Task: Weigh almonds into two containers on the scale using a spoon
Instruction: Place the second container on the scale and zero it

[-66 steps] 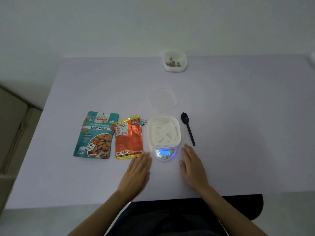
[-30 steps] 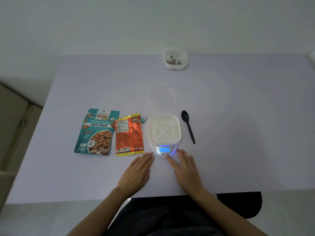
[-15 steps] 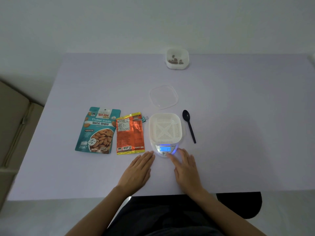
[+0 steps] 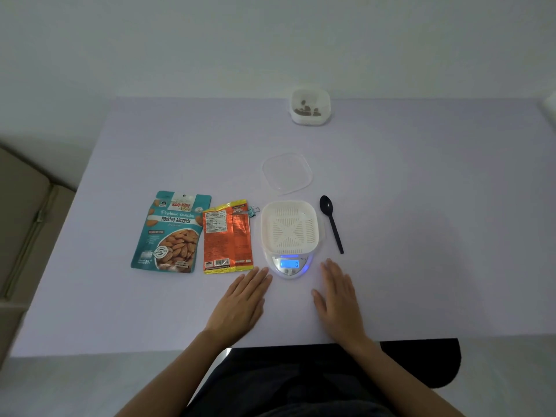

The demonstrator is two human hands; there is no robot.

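A white slotted container (image 4: 289, 227) sits empty on a small digital scale (image 4: 289, 266) whose lit blue display reads 0. Right of it lies a black plastic spoon (image 4: 331, 222). A teal bag of roasted almonds (image 4: 171, 232) and an orange packet (image 4: 227, 237) lie flat to the left. A second white container (image 4: 310, 107) holding a few almonds stands at the table's far edge. My left hand (image 4: 240, 302) rests flat on the table left of the scale, and my right hand (image 4: 338, 296) rests flat to its right; both hold nothing.
A clear plastic lid (image 4: 287, 173) lies behind the scale. A small binder clip (image 4: 253, 210) sits at the orange packet's top corner. The pale purple table (image 4: 421, 236) ends at my lap. A beige sofa (image 4: 21, 224) stands at the left.
My right hand has drawn back from the scale's buttons and moved right onto the table. The display now reads 0. The left hand has stayed put.
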